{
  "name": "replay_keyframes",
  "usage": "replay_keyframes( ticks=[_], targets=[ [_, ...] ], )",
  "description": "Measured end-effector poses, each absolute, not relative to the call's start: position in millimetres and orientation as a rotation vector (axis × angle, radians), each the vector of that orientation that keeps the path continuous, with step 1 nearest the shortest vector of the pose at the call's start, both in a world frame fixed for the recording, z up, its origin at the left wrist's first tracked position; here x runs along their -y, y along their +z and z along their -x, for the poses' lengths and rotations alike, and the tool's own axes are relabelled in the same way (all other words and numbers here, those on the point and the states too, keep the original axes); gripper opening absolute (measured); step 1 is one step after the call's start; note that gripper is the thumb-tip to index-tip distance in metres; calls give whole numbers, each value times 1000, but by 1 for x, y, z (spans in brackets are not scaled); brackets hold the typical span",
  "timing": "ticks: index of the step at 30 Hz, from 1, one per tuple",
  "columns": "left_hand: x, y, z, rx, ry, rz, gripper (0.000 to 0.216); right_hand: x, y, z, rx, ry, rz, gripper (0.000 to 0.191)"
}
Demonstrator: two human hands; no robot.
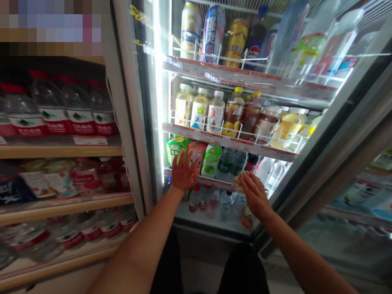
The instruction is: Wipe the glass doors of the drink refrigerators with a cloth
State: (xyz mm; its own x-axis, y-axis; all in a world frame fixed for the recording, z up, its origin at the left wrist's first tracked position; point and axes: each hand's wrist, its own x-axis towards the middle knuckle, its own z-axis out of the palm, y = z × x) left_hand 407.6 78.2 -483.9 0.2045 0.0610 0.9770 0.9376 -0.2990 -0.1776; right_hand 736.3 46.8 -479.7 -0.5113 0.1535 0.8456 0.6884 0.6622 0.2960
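Observation:
A lit drinks fridge stands before me, its glass door point(214, 228) between me and the bottles. My left hand point(184, 171) lies flat with fingers spread against the glass, in front of green and red drink packs point(196, 153). Lower right, my right hand point(254, 194) presses a crumpled pale cloth point(238, 183) to the glass, fingers together over it. The cloth is mostly hidden under the fingers. A faint reflection of that hand shows in the pane below it.
Upper fridge shelves hold cans point(213, 32) and bottles point(235, 112). To the left, wooden shelves point(61, 152) carry red-capped water bottles point(78, 104). A dark door frame point(306, 196) and another fridge section point(361, 196) are on the right. My knees point(243, 269) are close below the door.

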Motion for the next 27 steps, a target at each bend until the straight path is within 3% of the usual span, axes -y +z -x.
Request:
replay_keyframes(
  ticks=[5,9,13,18,23,27],
  targets=[
    [-78,-486,-406,1013,-1210,1589,61,-57,-438,-708,1832,-797,612,69],
    [-81,-491,-405,1063,-1213,1625,54,-55,-440,-674,1909,-808,598,67],
    [-81,-492,-404,1053,-1226,1627,56,-53,-442,-645,2166,-798,556,68],
    [-79,-489,-406,1031,-1235,1607,57,-62,-411,-615,1876,-797,544,69],
    [-78,-487,-406,942,-1271,1589,67,-63,-410,-590,1981,-803,504,64],
    [-77,-486,-405,960,-1242,1589,65,-69,-381,-582,1865,-766,488,73]
  ],
)
